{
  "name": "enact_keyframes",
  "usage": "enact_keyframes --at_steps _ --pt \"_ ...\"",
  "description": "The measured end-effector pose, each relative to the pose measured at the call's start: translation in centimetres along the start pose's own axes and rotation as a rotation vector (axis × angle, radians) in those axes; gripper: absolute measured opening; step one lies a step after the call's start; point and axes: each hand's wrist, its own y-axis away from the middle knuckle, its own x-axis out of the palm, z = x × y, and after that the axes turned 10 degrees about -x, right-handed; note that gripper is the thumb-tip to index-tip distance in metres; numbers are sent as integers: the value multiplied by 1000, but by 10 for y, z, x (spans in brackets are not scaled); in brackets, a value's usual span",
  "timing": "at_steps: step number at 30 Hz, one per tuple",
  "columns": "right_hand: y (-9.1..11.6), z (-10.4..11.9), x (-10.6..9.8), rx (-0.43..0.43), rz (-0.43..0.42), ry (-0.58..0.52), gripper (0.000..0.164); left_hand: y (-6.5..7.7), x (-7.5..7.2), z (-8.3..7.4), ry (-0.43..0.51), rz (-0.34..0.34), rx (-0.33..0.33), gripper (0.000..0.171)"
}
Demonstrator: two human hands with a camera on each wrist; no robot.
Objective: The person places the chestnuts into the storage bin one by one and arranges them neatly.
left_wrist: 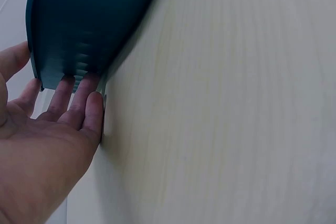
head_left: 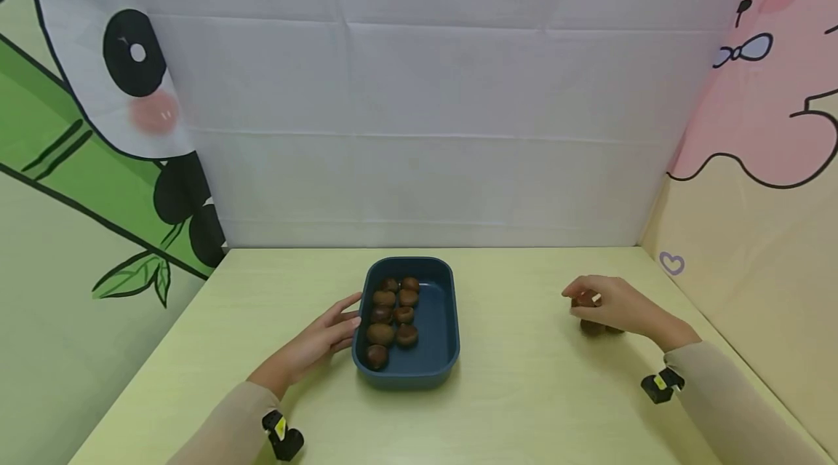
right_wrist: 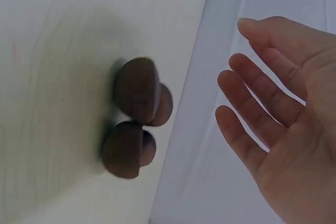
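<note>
Left hand (head_left: 317, 345), grip relaxed, touches the tray (head_left: 437, 323) at nine o'clock; right hand (head_left: 614, 305), grip loose and empty, hovers by chestnuts (right_wrist: 137, 90).

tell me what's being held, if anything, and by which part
Nothing is held: the left hand touches the blue container from outside; the right hand is clear of the loose chestnuts.

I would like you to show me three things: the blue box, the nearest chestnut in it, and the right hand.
Blue box (head_left: 435, 327): head view, bare inner floor.
Nearest chestnut in the box (head_left: 376, 357): head view, its visible middle.
Right hand (right_wrist: 305, 146): right wrist view, palm.
</note>
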Motion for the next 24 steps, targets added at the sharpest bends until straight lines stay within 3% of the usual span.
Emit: enact_keyframes --at_steps 6,11,24 --pt "21 -27 2 60 8 70 28 0 -1 1 0 -4 5 69" --pt "30 -42 13 99 12 62 34 -1 -1 1 1 -1 4 69" --pt "34 -53 23 116 -1 77 34 -2 -1 1 -1 -4 3 68"
